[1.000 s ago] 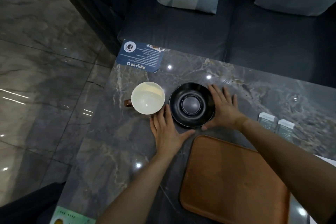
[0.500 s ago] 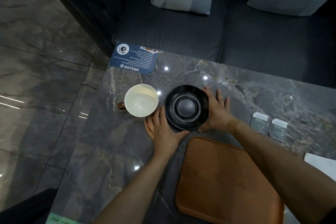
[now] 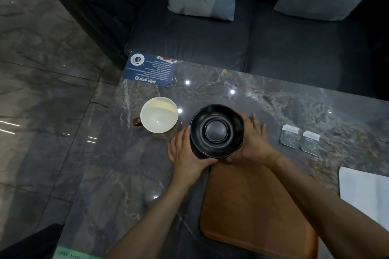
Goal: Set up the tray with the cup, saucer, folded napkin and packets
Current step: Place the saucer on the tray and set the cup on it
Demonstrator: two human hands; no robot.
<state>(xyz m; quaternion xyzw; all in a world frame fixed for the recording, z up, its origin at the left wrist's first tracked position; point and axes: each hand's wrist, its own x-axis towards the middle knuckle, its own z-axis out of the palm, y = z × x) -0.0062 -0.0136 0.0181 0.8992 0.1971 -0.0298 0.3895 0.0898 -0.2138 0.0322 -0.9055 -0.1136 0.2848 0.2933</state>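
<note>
A black saucer (image 3: 216, 130) is lifted off the marble table, held from both sides just beyond the far edge of the brown tray (image 3: 256, 206). My left hand (image 3: 186, 153) grips its left rim and my right hand (image 3: 252, 143) its right rim. The cup (image 3: 159, 117), white inside with a brown handle, stands to the left of the saucer. Two small packets (image 3: 300, 139) lie side by side on the right. A white napkin (image 3: 366, 193) lies at the right edge, partly cut off by the frame.
A blue printed card (image 3: 150, 68) lies at the table's far left corner. A dark sofa (image 3: 231, 38) with pale cushions runs along the far side of the table. The table's left edge drops to a glossy tiled floor. A green card (image 3: 67, 254) lies at the near left.
Both hands closed on the saucer's rim and lifted it off the table, bringing it nearer the tray. The cup and packets stayed put; the napkin came into view.
</note>
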